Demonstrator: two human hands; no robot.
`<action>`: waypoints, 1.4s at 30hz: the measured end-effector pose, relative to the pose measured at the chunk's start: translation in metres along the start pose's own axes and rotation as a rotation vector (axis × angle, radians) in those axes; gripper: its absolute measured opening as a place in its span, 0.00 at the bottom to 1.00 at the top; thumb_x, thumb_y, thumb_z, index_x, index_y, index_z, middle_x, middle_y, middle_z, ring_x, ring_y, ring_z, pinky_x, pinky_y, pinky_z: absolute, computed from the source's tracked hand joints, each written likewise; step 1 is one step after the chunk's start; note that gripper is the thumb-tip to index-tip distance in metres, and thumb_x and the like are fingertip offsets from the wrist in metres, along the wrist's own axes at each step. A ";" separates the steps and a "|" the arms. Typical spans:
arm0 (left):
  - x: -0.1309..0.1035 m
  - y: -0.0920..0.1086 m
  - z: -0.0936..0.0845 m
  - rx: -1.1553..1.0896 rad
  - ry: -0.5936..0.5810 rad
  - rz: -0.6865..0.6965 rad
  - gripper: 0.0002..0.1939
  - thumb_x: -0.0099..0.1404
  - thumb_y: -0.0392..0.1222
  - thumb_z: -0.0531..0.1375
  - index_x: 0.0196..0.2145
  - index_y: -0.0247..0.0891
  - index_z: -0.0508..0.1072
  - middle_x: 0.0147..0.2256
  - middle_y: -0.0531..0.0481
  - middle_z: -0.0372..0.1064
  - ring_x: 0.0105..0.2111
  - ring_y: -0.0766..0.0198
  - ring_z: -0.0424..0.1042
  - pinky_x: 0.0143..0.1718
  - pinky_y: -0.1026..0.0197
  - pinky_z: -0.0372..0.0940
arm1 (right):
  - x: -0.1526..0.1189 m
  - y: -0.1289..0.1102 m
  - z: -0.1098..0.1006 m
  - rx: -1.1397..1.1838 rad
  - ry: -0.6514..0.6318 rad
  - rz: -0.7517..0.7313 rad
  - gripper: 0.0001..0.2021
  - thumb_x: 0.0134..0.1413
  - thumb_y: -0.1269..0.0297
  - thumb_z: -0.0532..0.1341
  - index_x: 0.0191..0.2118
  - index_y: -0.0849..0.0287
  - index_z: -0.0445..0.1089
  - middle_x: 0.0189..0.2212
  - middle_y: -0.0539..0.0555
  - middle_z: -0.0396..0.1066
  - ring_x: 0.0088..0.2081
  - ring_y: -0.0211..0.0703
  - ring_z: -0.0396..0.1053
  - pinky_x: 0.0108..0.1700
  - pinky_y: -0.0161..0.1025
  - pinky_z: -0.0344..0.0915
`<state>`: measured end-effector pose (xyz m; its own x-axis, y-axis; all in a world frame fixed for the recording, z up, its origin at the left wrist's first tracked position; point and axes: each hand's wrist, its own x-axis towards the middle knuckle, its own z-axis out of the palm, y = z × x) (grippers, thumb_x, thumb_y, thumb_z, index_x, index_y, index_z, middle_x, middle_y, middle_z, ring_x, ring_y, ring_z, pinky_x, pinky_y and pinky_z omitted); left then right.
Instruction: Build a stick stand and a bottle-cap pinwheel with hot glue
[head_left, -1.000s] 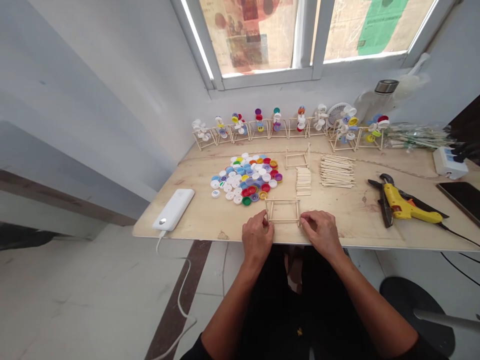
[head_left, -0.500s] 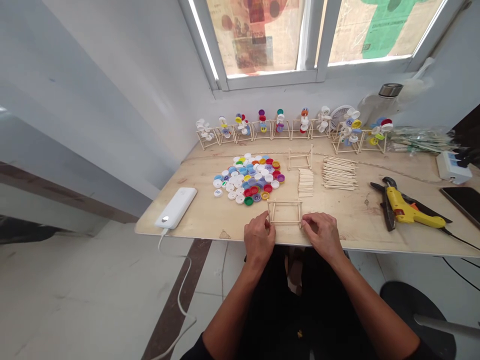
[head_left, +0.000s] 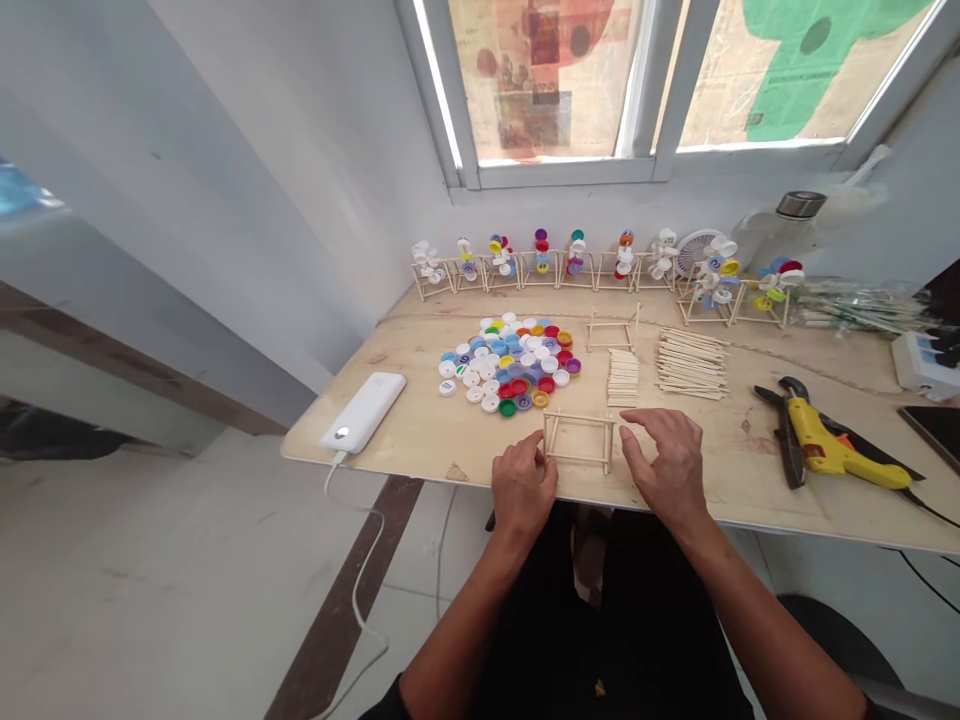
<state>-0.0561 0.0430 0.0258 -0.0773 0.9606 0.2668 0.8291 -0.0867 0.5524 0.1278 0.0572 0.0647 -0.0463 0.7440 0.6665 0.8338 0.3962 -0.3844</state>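
Note:
A small rectangular frame of wooden sticks (head_left: 579, 439) lies near the front edge of the plywood table (head_left: 420, 440). My left hand (head_left: 523, 487) pinches the frame's near left corner. My right hand (head_left: 664, 462) hovers just right of the frame with its fingers spread, holding nothing. Beyond the frame lie a pile of coloured bottle caps (head_left: 510, 363), a stack of short sticks (head_left: 622, 376) and a stack of longer sticks (head_left: 691, 362).
A second stick frame (head_left: 613, 329) stands behind the short sticks. A row of stick-and-cap pinwheels (head_left: 574, 260) lines the back wall. A yellow glue gun (head_left: 840, 450) and pliers (head_left: 784, 425) lie at the right, a white power bank (head_left: 364, 411) at the left.
My right hand has let go of the frame's right end and lifted away with open fingers. The left hand stays on the left corner. The view has tilted up a little.

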 end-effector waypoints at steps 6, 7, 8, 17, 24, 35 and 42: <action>0.002 -0.001 0.001 0.012 -0.018 -0.019 0.19 0.58 0.35 0.55 0.48 0.37 0.67 0.31 0.49 0.71 0.34 0.59 0.70 0.40 0.56 0.60 | 0.020 -0.017 0.009 -0.033 -0.103 -0.165 0.08 0.56 0.65 0.57 0.40 0.56 0.70 0.35 0.53 0.73 0.42 0.46 0.65 0.48 0.46 0.50; 0.002 -0.002 0.001 0.011 -0.018 -0.015 0.19 0.58 0.35 0.55 0.48 0.37 0.67 0.31 0.49 0.71 0.34 0.59 0.70 0.40 0.56 0.60 | 0.021 -0.018 0.010 -0.038 -0.126 -0.179 0.08 0.56 0.64 0.58 0.40 0.57 0.70 0.34 0.53 0.73 0.42 0.46 0.65 0.49 0.46 0.49; 0.002 -0.002 0.002 0.009 -0.015 -0.009 0.19 0.59 0.35 0.55 0.48 0.37 0.67 0.31 0.49 0.72 0.34 0.59 0.70 0.40 0.56 0.60 | 0.022 -0.018 0.011 -0.044 -0.146 -0.189 0.08 0.56 0.64 0.58 0.40 0.57 0.70 0.34 0.53 0.73 0.42 0.46 0.64 0.49 0.46 0.49; 0.003 -0.009 0.002 0.007 0.021 0.067 0.18 0.60 0.38 0.53 0.48 0.35 0.68 0.29 0.49 0.71 0.33 0.58 0.71 0.38 0.55 0.61 | 0.028 -0.022 0.016 -0.049 -0.147 -0.237 0.06 0.57 0.69 0.57 0.33 0.56 0.71 0.26 0.49 0.72 0.36 0.41 0.65 0.50 0.45 0.48; 0.003 -0.013 0.002 -0.014 0.030 0.106 0.18 0.61 0.41 0.51 0.47 0.35 0.69 0.28 0.49 0.71 0.31 0.58 0.71 0.38 0.55 0.61 | 0.020 0.047 -0.021 -0.155 -0.033 -0.033 0.08 0.57 0.63 0.56 0.34 0.55 0.73 0.31 0.51 0.74 0.38 0.43 0.66 0.46 0.43 0.51; 0.004 -0.017 0.002 -0.078 0.033 0.084 0.20 0.60 0.48 0.52 0.47 0.36 0.69 0.28 0.49 0.72 0.30 0.58 0.71 0.39 0.54 0.62 | 0.023 0.126 -0.036 -0.508 -0.270 0.093 0.09 0.54 0.66 0.57 0.36 0.55 0.75 0.33 0.54 0.75 0.40 0.46 0.64 0.44 0.43 0.47; 0.005 -0.015 -0.001 -0.100 0.020 0.063 0.20 0.61 0.50 0.52 0.46 0.36 0.69 0.29 0.49 0.72 0.29 0.59 0.71 0.38 0.55 0.63 | 0.046 0.134 -0.026 -0.587 -0.352 0.123 0.11 0.56 0.65 0.54 0.34 0.55 0.75 0.33 0.55 0.75 0.38 0.46 0.63 0.43 0.44 0.45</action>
<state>-0.0695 0.0490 0.0195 -0.0386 0.9469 0.3193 0.7735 -0.1740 0.6095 0.2515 0.1306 0.0605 -0.0250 0.9344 0.3552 0.9994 0.0147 0.0316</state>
